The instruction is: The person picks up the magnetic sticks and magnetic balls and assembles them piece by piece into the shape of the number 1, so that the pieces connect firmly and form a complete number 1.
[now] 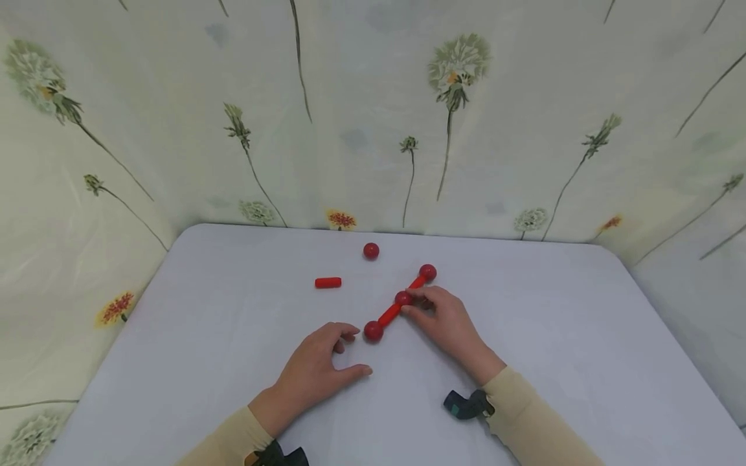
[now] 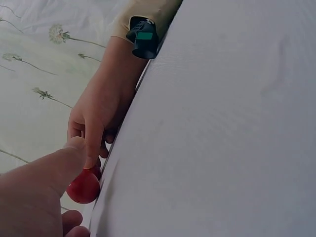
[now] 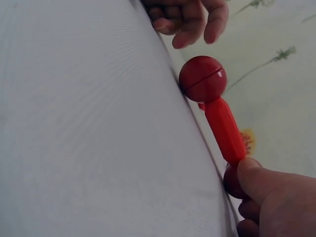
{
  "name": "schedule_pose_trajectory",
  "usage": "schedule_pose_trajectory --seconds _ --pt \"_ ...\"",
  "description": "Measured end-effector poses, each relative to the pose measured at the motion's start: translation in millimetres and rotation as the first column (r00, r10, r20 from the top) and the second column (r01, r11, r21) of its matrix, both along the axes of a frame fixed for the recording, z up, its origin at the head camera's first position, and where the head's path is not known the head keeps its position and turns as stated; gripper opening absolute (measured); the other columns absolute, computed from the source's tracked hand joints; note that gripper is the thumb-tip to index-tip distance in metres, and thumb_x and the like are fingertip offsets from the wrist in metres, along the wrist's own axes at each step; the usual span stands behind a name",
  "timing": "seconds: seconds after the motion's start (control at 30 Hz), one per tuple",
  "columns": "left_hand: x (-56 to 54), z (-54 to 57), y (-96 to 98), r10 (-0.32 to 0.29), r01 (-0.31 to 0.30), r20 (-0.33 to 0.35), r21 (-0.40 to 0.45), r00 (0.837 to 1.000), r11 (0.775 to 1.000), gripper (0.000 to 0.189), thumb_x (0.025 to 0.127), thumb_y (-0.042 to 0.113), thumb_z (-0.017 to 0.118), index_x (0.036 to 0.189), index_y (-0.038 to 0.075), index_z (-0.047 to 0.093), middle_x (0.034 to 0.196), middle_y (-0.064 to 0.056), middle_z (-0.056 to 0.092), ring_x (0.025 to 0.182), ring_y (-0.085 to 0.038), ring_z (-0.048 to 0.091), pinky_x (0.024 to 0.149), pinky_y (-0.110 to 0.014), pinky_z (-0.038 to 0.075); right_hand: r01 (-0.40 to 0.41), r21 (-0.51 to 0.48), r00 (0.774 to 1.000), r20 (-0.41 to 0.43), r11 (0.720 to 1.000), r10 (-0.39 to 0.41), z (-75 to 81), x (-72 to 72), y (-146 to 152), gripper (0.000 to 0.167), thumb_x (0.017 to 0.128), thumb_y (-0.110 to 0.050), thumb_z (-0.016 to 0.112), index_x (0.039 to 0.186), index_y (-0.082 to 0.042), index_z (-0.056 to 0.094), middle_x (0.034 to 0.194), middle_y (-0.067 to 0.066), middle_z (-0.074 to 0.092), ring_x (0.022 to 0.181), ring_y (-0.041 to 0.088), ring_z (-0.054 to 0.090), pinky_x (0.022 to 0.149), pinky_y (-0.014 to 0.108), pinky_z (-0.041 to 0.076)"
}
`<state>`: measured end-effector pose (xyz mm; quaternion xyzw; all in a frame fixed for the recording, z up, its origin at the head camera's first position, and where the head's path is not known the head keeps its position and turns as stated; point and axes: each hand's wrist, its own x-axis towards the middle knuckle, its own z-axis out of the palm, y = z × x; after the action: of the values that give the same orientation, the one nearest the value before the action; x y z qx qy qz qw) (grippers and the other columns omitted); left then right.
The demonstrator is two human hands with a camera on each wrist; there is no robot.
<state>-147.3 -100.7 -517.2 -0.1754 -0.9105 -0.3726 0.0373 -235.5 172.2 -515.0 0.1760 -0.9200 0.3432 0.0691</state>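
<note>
A chain of red balls and red rods lies slantwise across the table. My right hand (image 1: 445, 323) pinches its middle ball (image 1: 403, 298) between thumb and fingers. A far ball (image 1: 428, 272) and a near ball (image 1: 373, 331) form the two ends. One rod (image 1: 389, 315) joins the near ball to the middle one; another rod (image 1: 418, 283) runs up to the far ball. In the right wrist view the near ball (image 3: 203, 79) shows a groove across it. My left hand (image 1: 315, 369) is beside the near ball, thumb and fingers spread apart, holding nothing.
A loose red ball (image 1: 371, 251) lies near the back edge of the white table (image 1: 233, 278). In front of it and to the left is a loose red rod (image 1: 328, 283). Flower-patterned cloth (image 1: 361, 116) hangs behind and along both sides.
</note>
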Motion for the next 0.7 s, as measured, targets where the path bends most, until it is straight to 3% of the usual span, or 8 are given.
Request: schedule_pose_trajectory --seconds 0.2,0.37,0.5,0.7 --pt "-5.6 4.7 -5.1 0.044 -0.050 0.076 0.079 0.996 0.996 0.058 0.079 0.061 0.074 0.124 0.026 0.060 0.108 0.016 0.060 0.088 -0.002 0.056 0.073 -0.025 0.050 -0.006 -0.017 1.000 -0.020 1.000 0.006 -4.0 -2.9 0.4 0.035 0.087 -0.029 0.078 0.119 -0.019 0.069 0.104 -0.008 0.066 0.091 0.011 0.061 0.079 0.034 0.054" --pt "-19.1 11.2 -14.5 0.115 -0.123 0.061 0.147 0.991 0.981 0.050 0.082 0.049 0.078 0.119 0.021 0.063 0.107 0.011 0.063 0.086 -0.006 0.058 0.073 -0.030 0.051 -0.013 -0.026 1.000 -0.027 1.000 0.013 -4.8 -3.5 2.2 0.034 0.087 -0.029 0.078 0.119 -0.019 0.069 0.104 -0.009 0.066 0.091 0.011 0.060 0.080 0.034 0.053" --pt "-31.9 12.5 -23.5 0.169 -0.177 0.067 0.141 0.983 0.974 0.046 0.083 0.045 0.078 0.119 0.022 0.063 0.109 0.010 0.063 0.089 -0.007 0.058 0.075 -0.032 0.051 -0.009 -0.034 1.000 -0.019 0.999 0.008 -4.6 -3.5 2.3 0.033 0.088 -0.028 0.078 0.119 -0.020 0.069 0.103 -0.010 0.066 0.091 0.011 0.059 0.080 0.034 0.053" --pt "-48.5 12.4 -32.3 0.204 -0.209 0.046 0.138 0.978 0.968 0.047 0.084 0.043 0.078 0.121 0.019 0.062 0.111 0.007 0.063 0.092 -0.010 0.058 0.077 -0.033 0.051 -0.005 -0.036 1.000 -0.005 0.999 0.005 -5.1 -2.8 3.0 0.034 0.088 -0.029 0.077 0.120 -0.021 0.068 0.105 -0.010 0.065 0.092 0.011 0.059 0.080 0.034 0.053"
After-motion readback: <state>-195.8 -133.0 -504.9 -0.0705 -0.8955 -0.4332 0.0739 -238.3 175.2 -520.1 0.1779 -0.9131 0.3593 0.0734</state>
